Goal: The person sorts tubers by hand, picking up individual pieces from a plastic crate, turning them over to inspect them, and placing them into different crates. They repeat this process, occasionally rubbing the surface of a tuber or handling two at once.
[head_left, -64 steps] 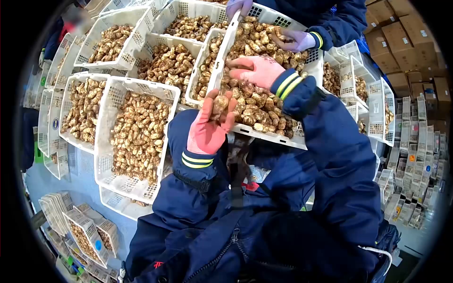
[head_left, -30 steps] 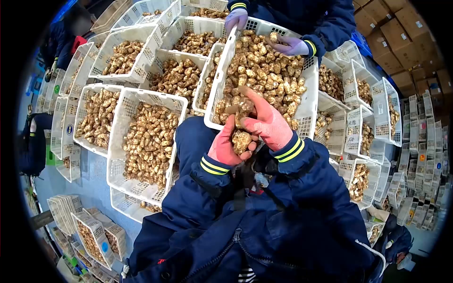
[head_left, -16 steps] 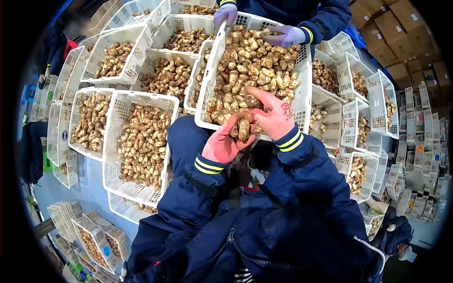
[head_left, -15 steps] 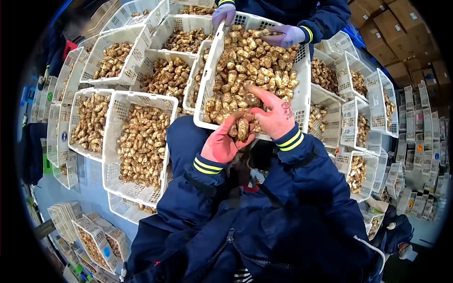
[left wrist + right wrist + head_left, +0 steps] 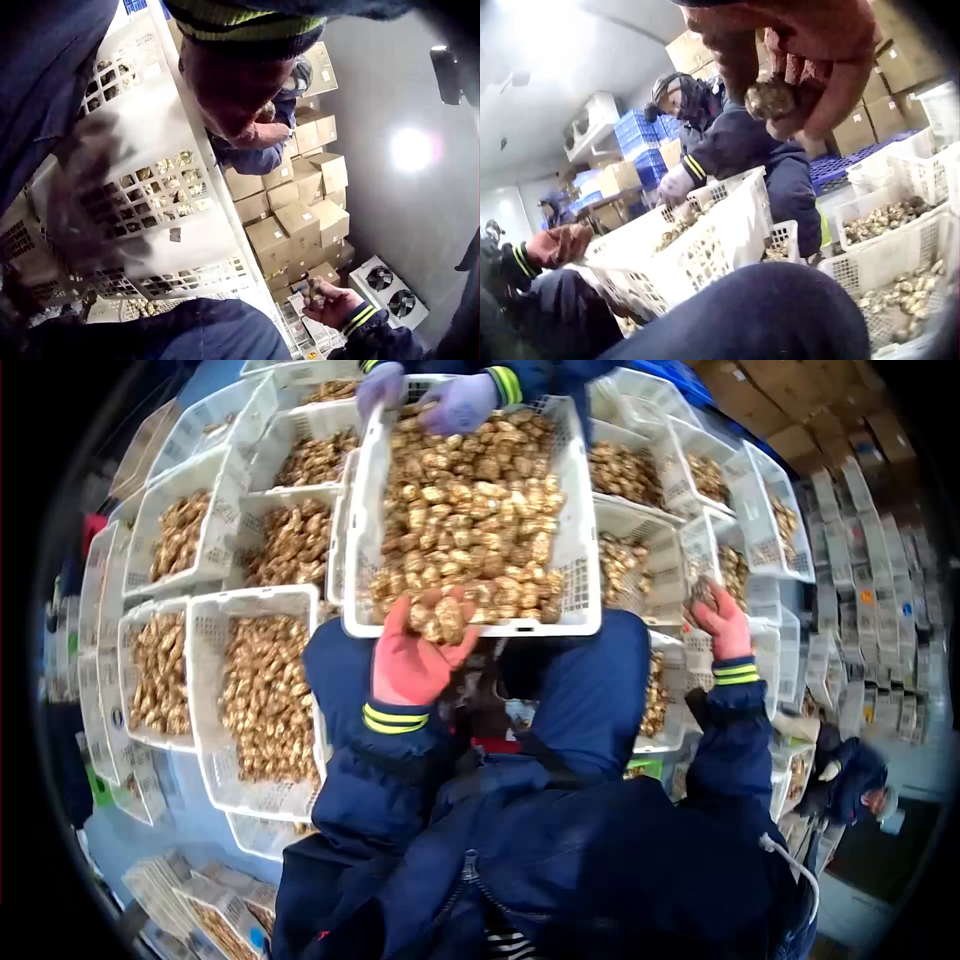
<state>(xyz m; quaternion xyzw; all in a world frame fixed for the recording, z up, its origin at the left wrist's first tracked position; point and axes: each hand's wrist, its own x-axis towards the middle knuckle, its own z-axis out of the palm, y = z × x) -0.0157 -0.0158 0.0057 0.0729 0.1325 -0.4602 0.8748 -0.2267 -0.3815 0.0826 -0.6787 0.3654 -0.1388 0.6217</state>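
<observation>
Sorting looked mid-step: the left hand (image 5: 410, 660) cupped a few brown lumps (image 5: 440, 618) in curled fingers at the near edge of the full central crate (image 5: 470, 628), while the right hand (image 5: 722, 622) pinched a single lump (image 5: 771, 97) out over the side crates (image 5: 775, 660) to the right. The next move, I judged, called for opening those fingers squarely above one crate, clear of its rim.

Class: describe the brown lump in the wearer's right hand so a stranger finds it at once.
Start at the big white basket heaped with brown lumps in the middle. Look right to the red-gloved right hand above the smaller side baskets. It pinches one lump, held up alone rather than lying in a heap.
</observation>
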